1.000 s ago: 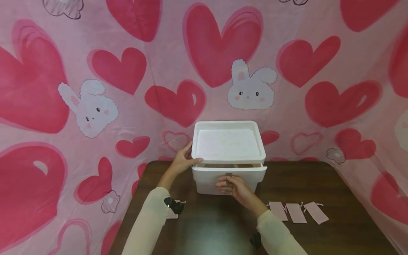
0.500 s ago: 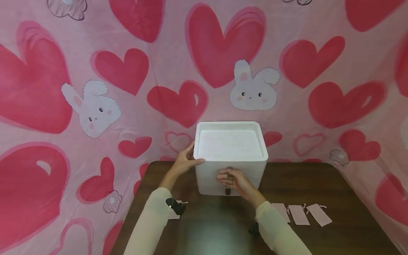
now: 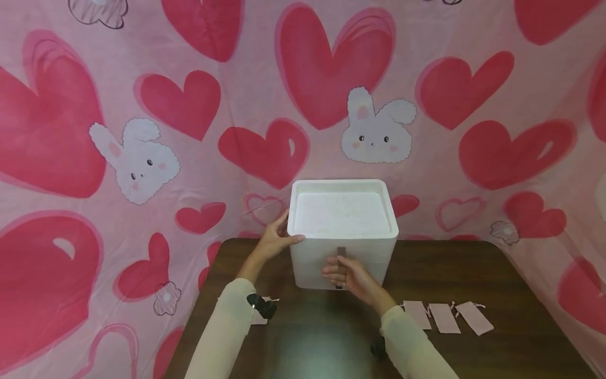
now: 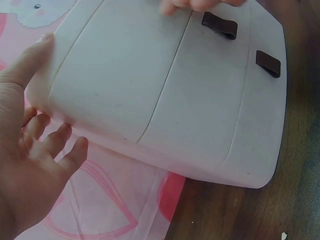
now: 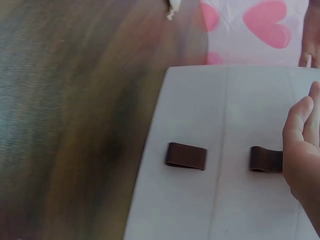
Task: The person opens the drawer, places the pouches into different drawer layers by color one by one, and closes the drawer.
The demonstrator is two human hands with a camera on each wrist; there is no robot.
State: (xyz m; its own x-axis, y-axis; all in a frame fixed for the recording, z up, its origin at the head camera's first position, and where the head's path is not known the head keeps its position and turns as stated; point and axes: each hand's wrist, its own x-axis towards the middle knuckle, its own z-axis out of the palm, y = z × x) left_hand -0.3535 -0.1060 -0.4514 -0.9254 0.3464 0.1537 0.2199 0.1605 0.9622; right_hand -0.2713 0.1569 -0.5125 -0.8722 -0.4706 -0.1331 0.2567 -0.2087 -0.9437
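A white two-drawer storage box [image 3: 341,210] with a recessed top stands at the back of the table, both drawer fronts flush. My left hand [image 3: 271,241] is at its upper left corner, thumb on the front edge and loosely bent fingers along the side, as the left wrist view also shows. Before the front, my right hand [image 3: 356,278] is held with extended fingers and grips nothing. It overlaps the upper brown pull tab [image 5: 265,159] in the right wrist view. The lower brown pull tab [image 5: 186,156] sticks out beside it there.
Pink drawstring pouches lie on the dark wooden table [image 3: 326,337]: a left pouch [image 3: 259,317] partly behind my left sleeve, and a row at right with a near pouch [image 3: 416,315], a middle pouch [image 3: 444,318] and a far pouch [image 3: 475,318]. A heart-patterned cloth [image 3: 265,95] hangs behind.
The upper drawer, partly pulled out a second ago, has slid in flush with the box. My right hand has since dropped slightly on the front, and my left hand has stayed at the corner.
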